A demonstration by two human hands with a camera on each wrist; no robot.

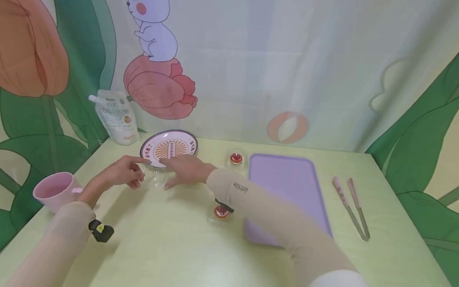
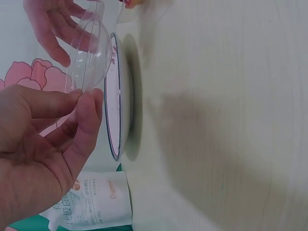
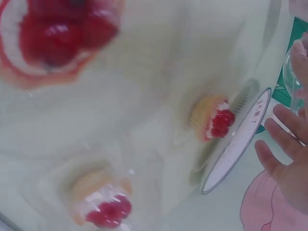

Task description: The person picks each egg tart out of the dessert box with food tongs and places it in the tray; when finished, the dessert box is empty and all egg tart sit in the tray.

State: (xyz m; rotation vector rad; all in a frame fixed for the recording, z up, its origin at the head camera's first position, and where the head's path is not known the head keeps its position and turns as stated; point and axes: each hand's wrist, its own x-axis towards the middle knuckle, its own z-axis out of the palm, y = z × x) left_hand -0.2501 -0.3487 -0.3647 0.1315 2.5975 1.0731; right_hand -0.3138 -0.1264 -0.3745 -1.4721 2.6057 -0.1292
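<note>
My left hand (image 1: 120, 172) pinches the rim of a clear domed plastic lid (image 2: 102, 57) between thumb and fingertips, above the table in front of the plate. The right hand (image 1: 188, 169) is at the lid's other side, its fingers spread and fairly straight, overlapping the lid in the left wrist view. Close by stands a white plate (image 1: 150, 153) with a dark rim and a printed pattern. A berry-topped tartlet (image 3: 221, 122) sits beside that plate in the right wrist view; in the head view the right hand hides it.
Two more tartlets (image 1: 236, 158) in clear packs stand near the purple tray (image 1: 287, 191), one partly behind my right wrist. A pink mug (image 1: 53, 191) is at left, with a white spout pouch (image 1: 116, 117) at the back. Tongs (image 1: 353, 209) lie at right.
</note>
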